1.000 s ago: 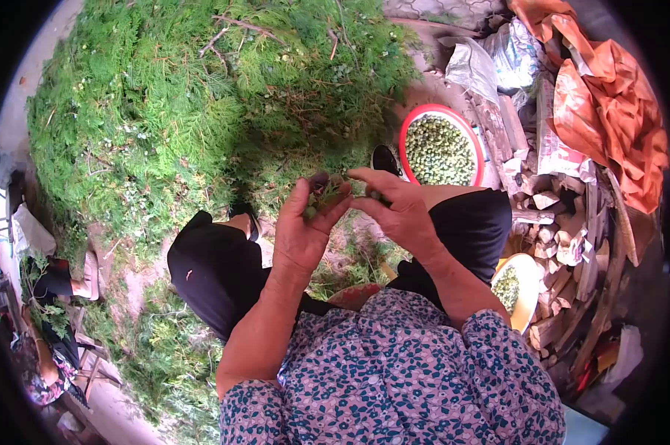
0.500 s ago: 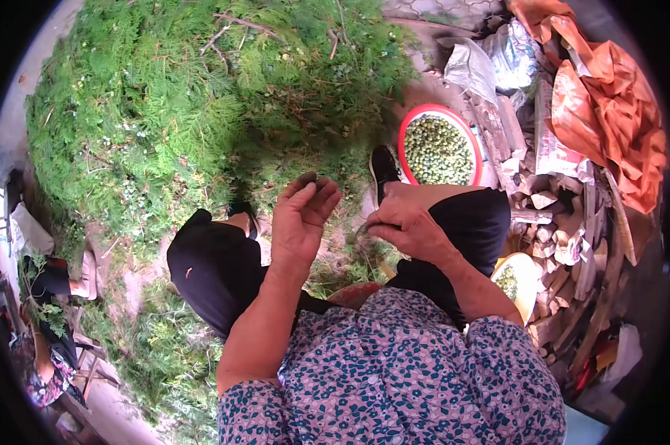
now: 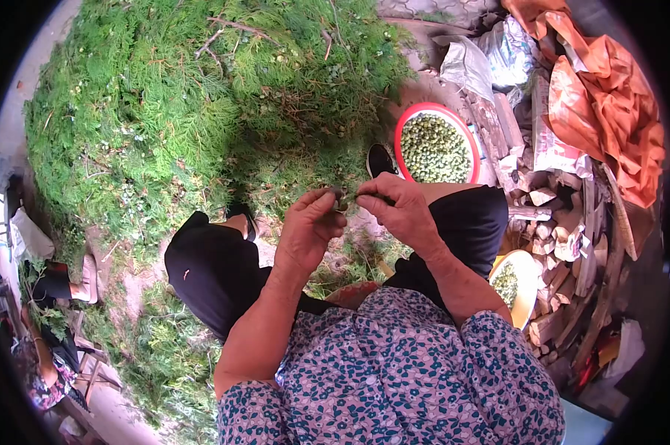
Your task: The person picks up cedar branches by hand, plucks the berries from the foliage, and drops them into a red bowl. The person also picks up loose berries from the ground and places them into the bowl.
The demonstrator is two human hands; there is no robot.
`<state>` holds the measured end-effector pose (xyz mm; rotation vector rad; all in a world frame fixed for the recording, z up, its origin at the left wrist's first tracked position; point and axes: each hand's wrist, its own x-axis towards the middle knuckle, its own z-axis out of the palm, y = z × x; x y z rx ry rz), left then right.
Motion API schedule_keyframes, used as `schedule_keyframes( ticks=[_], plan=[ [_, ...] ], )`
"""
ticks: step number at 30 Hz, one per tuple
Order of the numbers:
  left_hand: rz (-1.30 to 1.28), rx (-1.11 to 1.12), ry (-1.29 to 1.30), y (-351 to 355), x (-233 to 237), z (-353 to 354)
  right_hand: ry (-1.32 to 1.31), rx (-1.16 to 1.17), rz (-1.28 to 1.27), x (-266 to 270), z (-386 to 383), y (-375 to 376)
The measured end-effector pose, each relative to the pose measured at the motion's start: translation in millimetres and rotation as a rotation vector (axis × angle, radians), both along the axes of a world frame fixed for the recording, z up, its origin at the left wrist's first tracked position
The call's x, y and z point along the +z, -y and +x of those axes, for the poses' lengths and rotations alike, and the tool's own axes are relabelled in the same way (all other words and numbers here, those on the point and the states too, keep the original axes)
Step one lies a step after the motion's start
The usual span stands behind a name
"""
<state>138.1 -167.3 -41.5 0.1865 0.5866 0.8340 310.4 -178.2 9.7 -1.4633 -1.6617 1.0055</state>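
Observation:
My left hand (image 3: 310, 225) is raised between my knees, its thumb pressed to the curled fingers. Close beside it, my right hand (image 3: 399, 211) pinches with thumb and forefinger. The fingertips of both hands nearly meet. Something small and dark seems to be between them, too small to make out. Past my right hand stands a red-rimmed white basin (image 3: 398, 141) holding many small green cones or berries (image 3: 435, 148). A large heap of green conifer branches (image 3: 164, 111) spreads on the ground in front of my hands.
A yellowish bowl (image 3: 526, 285) with green bits sits by my right leg. Stacked firewood (image 3: 554, 259), an orange tarp (image 3: 609, 111) and plastic sacks (image 3: 509, 52) line the right side. Another person (image 3: 49, 363) sits at the far left, near cut sprigs.
My right hand has moved up and forward, closer to my left hand. The left hand has lowered slightly, and its fingers have curled in to meet the right fingertips.

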Motion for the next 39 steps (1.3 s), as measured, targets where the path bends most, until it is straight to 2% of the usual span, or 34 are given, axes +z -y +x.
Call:
schedule_keyframes(
  ticks=[2, 4, 6, 7, 8, 10, 12, 14, 15, 16, 18, 20, 22, 27, 29, 33, 36, 38, 39],
  plan=[
    [0.012, 0.126, -0.164, 1, -7, 3, 0.030, 0.004, -0.009, 4, 0, 2],
    [-0.006, 0.198, -0.171, -1, -10, 3, 0.058, 0.008, -0.020, 8, 0, 7],
    [-0.021, 0.273, -0.177, -4, -13, 0, 0.229, 0.196, 0.117, 11, 4, 15],
    [-0.039, 0.285, -0.160, -5, -16, -4, 0.156, 0.307, -0.081, -5, 11, 23],
    [-0.055, 0.297, -0.141, -6, -16, -5, 0.158, 0.308, -0.079, -12, 15, 28],
    [-0.072, 0.294, -0.093, -5, -8, -5, 0.551, 0.495, -0.304, -24, 23, 35],
    [-0.095, 0.289, -0.046, -4, -6, -4, 0.598, 0.457, -0.237, -48, 33, 37],
    [-0.082, 0.280, 0.052, -4, -9, -4, 0.092, 0.058, -0.388, -47, 33, 20],
    [-0.082, 0.276, 0.053, -4, -11, -4, -0.049, 0.015, -0.605, -36, 36, 11],
    [-0.073, 0.287, 0.045, -4, -14, -3, -0.050, 0.006, -0.604, -38, 34, 6],
    [-0.064, 0.288, 0.042, -3, -15, 2, -0.967, -0.207, -0.556, -42, 23, -1],
    [-0.061, 0.322, 0.018, -2, -13, 3, -1.059, -0.243, -0.561, -40, 12, -8],
    [-0.058, 0.315, 0.007, 1, -15, 5, -1.330, -0.263, -0.521, -31, 0, -12],
    [-0.112, 0.303, 0.057, 5, -18, 17, -1.372, -0.194, -0.499, -26, -23, -12],
    [-0.125, 0.317, 0.068, 5, -16, 20, -0.921, -0.159, -0.335, -16, -35, -7],
    [-0.187, 0.323, 0.097, 3, -26, 21, -0.944, -0.174, -0.294, -30, -42, -1],
    [-0.182, 0.317, 0.105, 2, -22, 21, -1.099, -0.183, -0.330, -30, -44, 1],
    [-0.177, 0.313, 0.125, 2, -22, 19, -0.912, -0.167, -0.237, -27, -48, 4],
    [-0.141, 0.300, 0.175, 2, -25, 17, -0.912, -0.167, -0.236, -25, -51, 5]
  ],
)
